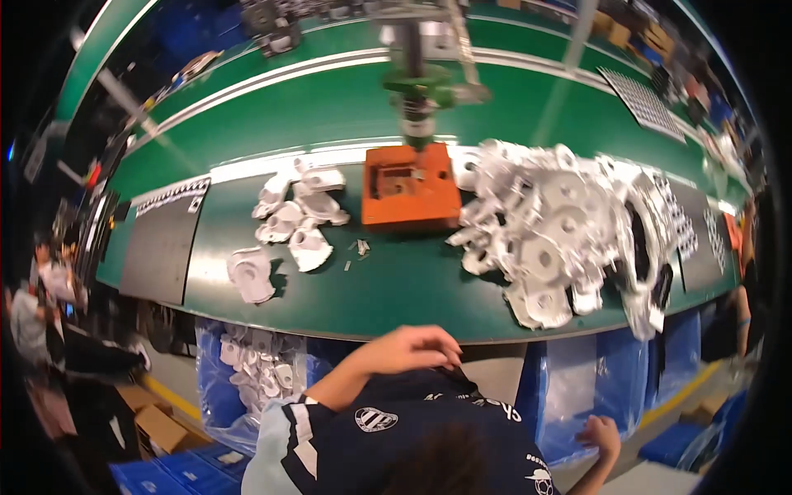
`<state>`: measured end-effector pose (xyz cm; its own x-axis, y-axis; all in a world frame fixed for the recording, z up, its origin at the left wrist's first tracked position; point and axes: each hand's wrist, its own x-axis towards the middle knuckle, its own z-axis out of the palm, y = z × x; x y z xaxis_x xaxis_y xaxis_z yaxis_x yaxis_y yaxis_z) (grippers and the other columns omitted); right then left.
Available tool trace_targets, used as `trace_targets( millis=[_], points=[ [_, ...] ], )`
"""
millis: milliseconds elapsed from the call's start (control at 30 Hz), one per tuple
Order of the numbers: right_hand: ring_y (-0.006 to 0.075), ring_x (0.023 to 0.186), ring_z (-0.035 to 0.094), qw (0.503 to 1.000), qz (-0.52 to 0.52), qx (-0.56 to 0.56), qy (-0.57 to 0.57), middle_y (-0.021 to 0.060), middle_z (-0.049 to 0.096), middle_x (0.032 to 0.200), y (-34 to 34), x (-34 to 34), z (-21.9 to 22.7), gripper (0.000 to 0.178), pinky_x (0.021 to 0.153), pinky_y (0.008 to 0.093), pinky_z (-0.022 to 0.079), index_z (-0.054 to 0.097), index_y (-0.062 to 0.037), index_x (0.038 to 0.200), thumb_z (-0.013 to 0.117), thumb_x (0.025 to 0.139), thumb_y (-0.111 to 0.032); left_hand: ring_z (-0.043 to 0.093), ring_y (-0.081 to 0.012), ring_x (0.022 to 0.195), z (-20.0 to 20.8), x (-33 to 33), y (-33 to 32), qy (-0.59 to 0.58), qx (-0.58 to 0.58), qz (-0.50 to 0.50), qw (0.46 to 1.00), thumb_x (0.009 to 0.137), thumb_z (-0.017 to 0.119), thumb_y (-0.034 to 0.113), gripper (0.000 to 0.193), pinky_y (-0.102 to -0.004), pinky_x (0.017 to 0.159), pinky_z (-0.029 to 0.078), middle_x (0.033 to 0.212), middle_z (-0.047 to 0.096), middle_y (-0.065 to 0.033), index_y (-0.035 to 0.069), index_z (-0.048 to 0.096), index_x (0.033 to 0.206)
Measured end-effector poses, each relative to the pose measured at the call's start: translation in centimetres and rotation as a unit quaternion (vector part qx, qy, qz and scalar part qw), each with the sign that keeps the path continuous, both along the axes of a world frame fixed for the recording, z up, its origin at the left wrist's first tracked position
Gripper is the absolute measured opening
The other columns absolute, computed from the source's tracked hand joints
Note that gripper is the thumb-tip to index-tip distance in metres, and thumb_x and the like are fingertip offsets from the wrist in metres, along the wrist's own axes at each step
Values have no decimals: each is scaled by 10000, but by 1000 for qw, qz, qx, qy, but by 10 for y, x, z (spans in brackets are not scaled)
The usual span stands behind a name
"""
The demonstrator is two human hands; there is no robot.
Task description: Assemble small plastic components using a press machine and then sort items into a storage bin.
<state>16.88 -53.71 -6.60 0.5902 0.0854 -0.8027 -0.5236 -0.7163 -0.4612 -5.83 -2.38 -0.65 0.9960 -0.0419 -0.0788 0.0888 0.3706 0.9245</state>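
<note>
My left hand (415, 346) hovers in front of my chest at the table's near edge, fingers loosely bent and apart, with nothing visible in it. Down at the right, my right hand (600, 436) hangs over a blue bin (635, 363) lined with clear plastic; its fingers look apart and hold nothing I can see. An orange block fixture (412, 213) with a recess on top stands on the green table (396, 289). A powered screwdriver (417, 115) hangs over it, blurred. White molded plastic parts (569, 223) form a large heap right of the fixture.
Several similar white parts (301, 206) lie left of the fixture, with small pieces (361, 247) near them. Dark mats (161, 252) flank the work area. Another blue bin (219, 363) below the left edge holds white parts. People (58, 280) are at the far left.
</note>
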Motion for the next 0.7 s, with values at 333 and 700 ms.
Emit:
trace_targets(
  millis=[333,700],
  points=[
    [256,1160,475,602,600,431,-303,173,457,1299,515,-66,153,699,942,333,384,488,-61,1226,777,643,-315,367,-351,1242,3,-134,114,93,533,659,523,807,639,232,500,-434,1008,305,1334,381,-225,68,469,1248],
    [434,1341,171,557,703,149,-417,132,79,1512,801,-151,64,877,984,696,144,369,-268,1376,555,656,-734,40,-514,1332,-24,-102,128,306,617,479,544,543,723,630,1094,-706,971,93,1438,73,-333,189,251,1426]
  ],
)
